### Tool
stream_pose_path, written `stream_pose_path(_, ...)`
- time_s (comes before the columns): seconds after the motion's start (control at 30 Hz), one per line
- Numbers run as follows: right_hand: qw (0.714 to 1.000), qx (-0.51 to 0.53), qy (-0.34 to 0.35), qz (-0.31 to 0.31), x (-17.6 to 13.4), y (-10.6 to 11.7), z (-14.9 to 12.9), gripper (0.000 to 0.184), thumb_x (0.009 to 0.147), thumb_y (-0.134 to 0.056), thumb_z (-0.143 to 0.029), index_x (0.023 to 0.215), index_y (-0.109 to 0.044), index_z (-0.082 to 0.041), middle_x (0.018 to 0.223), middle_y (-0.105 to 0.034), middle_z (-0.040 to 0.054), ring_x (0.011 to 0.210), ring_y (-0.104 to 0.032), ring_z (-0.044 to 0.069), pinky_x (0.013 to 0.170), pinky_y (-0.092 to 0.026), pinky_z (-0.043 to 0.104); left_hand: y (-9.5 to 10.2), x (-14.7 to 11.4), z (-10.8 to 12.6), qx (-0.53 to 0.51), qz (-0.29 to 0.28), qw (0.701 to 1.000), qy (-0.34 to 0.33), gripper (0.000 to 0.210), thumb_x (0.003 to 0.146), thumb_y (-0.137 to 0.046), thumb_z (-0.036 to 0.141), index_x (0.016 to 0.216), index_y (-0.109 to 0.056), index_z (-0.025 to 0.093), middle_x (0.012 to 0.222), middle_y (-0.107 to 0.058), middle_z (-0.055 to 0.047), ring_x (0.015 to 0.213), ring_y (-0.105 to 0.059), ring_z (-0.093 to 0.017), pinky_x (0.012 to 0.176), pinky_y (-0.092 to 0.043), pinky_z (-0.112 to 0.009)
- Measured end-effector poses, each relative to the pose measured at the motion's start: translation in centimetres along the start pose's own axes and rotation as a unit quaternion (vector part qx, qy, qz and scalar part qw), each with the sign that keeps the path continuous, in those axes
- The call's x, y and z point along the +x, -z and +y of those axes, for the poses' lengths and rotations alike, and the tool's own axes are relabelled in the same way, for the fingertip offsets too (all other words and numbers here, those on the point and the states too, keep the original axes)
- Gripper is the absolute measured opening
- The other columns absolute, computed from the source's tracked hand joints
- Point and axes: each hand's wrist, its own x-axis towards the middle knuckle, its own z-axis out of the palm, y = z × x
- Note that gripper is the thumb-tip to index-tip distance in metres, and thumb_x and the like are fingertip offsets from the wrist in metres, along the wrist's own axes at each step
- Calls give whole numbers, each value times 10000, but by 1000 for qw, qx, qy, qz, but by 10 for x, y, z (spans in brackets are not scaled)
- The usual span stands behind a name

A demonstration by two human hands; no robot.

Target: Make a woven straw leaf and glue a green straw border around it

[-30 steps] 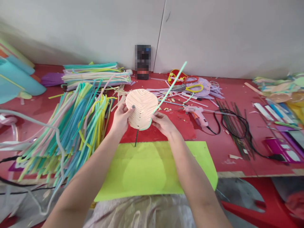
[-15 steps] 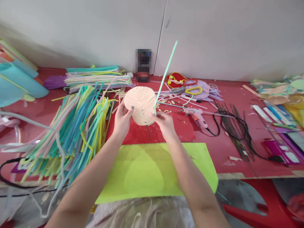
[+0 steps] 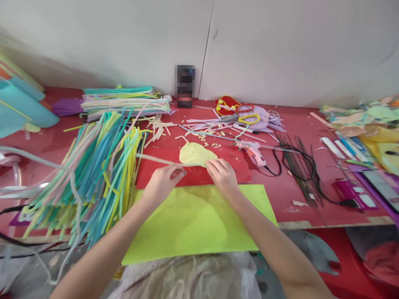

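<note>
A pale yellow ridged disc [image 3: 196, 154], looking like rows of pipe cleaners laid side by side, is tilted low over the red mat [image 3: 158, 177]. My right hand [image 3: 222, 174] pinches its right end, fingers closed. At the near edge of the disc, my left hand [image 3: 166, 180] is closed on a pale pipe cleaner [image 3: 152, 158] that sticks out to the left. Along that edge runs a thin light-green line; where the pipe cleaner joins it is partly hidden by my fingers. A lime-green sheet [image 3: 199, 224] lies beneath my forearms.
Heaped pipe cleaners [image 3: 102, 166] lie at left, with a bundle [image 3: 121, 101] behind. Beyond the mat are scissors [image 3: 247, 118] and lilac strips [image 3: 202, 125]. A pink glue gun [image 3: 254, 153] with a black cord rests to the right, near dark thin sticks [image 3: 301, 166].
The disc has come down toward the mat and tipped flatter. The pipe cleaner, which stood up on the right, now points left, and my left hand has moved from the disc to it.
</note>
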Motion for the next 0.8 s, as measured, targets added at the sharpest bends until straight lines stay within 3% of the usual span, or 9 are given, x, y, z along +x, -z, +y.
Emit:
stream_pose_path(0.1,1000,-6,20,-24,-10,-7,8,262,961,-454,-167,1101,-672,-209,1085,-702,85,985,-572,235,862,-462,386,2,-11,9,179,-42,979,-83,147,933,-521,270,953,-655,214,949,-698,-53,858,-665,-212,753,-524,-338)
stream_pose_path(0.2,999,29,11,-23,-9,-6,16,246,964,-478,-218,1119,-669,-215,1120,-697,76,1014,-573,233,896,-466,389,0,-2,12,310,-71,929,-186,170,956,-489,253,998,-637,181,997,-660,-83,913,-623,-219,818,-497,-362)
stream_pose_path(0.27,998,62,-7,-12,-7,-5,19,235,951,-524,-293,1121,-675,-232,1127,-695,72,1021,-579,231,914,-469,391,-3,10,8,362,-77,900,-230,184,964,-476,253,1029,-627,171,996,-641,-87,896,-608,-213,813,-485,-361)
stream_pose_path(0.33,996,86,-25,6,-7,-6,21,238,927,-567,-349,1109,-687,-253,1129,-695,67,1022,-586,228,925,-471,392,-8,23,0,372,-81,889,-255,206,976,-460,280,1040,-621,169,984,-630,-79,880,-602,-200,799,-478,-345)
stream_pose_path(0.47,995,93,-37,24,-9,-8,19,218,919,-586,-312,1095,-712,-292,1167,-687,58,1048,-585,228,928,-468,402,-18,39,-15,355,-92,883,-293,219,993,-419,273,1019,-611,171,960,-618,-63,872,-595,-178,772,-474,-313)
stream_pose_path(0.63,995,97,4,-21,-7,-11,19,264,936,-552,-222,1121,-708,-325,1205,-679,27,1069,-579,218,918,-466,390,-21,41,-18,339,-114,887,-291,198,979,-421,220,1039,-601,166,983,-618,-76,928,-599,-204,807,-496,-341)
stream_pose_path(0.8,993,107,11,-40,-6,-13,20,336,942,-504,-140,1156,-686,-323,1206,-680,23,1101,-579,205,928,-459,386,-12,44,-10,270,-138,922,-241,169,932,-500,191,1045,-625,183,999,-643,-72,919,-629,-197,845,-514,-335)
